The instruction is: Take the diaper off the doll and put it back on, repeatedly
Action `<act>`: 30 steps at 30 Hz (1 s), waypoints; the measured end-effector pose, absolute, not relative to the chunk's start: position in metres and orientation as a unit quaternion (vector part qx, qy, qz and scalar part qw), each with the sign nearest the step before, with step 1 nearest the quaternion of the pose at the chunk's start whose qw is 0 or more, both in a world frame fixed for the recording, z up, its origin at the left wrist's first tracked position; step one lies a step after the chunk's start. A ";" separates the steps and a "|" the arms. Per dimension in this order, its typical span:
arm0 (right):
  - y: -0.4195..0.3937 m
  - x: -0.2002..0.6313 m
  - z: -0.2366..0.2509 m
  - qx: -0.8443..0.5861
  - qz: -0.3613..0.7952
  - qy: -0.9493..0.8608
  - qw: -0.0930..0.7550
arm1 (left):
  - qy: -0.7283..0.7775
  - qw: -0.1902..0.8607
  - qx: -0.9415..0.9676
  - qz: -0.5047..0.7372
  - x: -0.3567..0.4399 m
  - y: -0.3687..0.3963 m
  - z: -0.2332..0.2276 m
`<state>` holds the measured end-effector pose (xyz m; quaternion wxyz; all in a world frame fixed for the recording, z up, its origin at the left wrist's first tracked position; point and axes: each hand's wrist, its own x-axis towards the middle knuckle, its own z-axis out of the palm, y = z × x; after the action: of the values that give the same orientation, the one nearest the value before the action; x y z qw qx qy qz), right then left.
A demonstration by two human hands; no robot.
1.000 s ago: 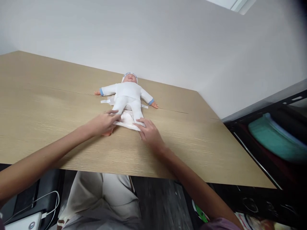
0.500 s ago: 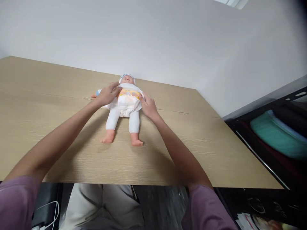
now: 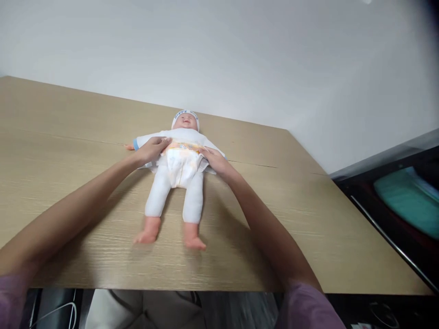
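Now the front panel of the printed diaper (image 3: 181, 160) lies up over the belly of the baby doll (image 3: 187, 134); a second ago it was spread low between the legs, near the feet. Both hands have risen with it, then settled slightly down from the chest to the waist. The doll lies on its back on the wooden table (image 3: 274, 219), head toward the wall (image 3: 206, 59), bare feet toward the person.

The left hand (image 3: 154, 148) is half curled, its thumb on the panel's upper corner; the right hand (image 3: 216, 160) bends its fingers over the opposite corner. Whether either pinches or only presses cannot be told. White side flaps (image 3: 210, 170) jut out past the hips, so the front seems placed but the sides look unfastened.
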<state>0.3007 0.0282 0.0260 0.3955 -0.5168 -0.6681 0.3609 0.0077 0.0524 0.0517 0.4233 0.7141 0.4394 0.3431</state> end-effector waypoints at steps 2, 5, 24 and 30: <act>0.012 0.309 0.030 -0.532 0.337 -0.682 0.373 | 0.447 0.409 0.728 0.319 0.004 0.040 0.056; -0.011 0.321 0.032 -0.575 0.240 -0.681 0.386 | 0.508 0.312 0.747 0.294 0.003 0.031 0.068; -0.050 0.346 -0.018 -0.718 0.105 -0.615 0.309 | 0.378 0.013 0.898 0.224 0.094 -0.002 0.074; -0.053 0.353 -0.006 -0.659 0.247 -0.640 0.307 | 0.383 0.022 0.897 0.221 0.096 -0.003 0.074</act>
<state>0.3526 -0.0527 -0.0057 0.3072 -0.6593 -0.6403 0.2468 0.0959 -0.0029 0.0744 0.0224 0.8966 0.3829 0.2212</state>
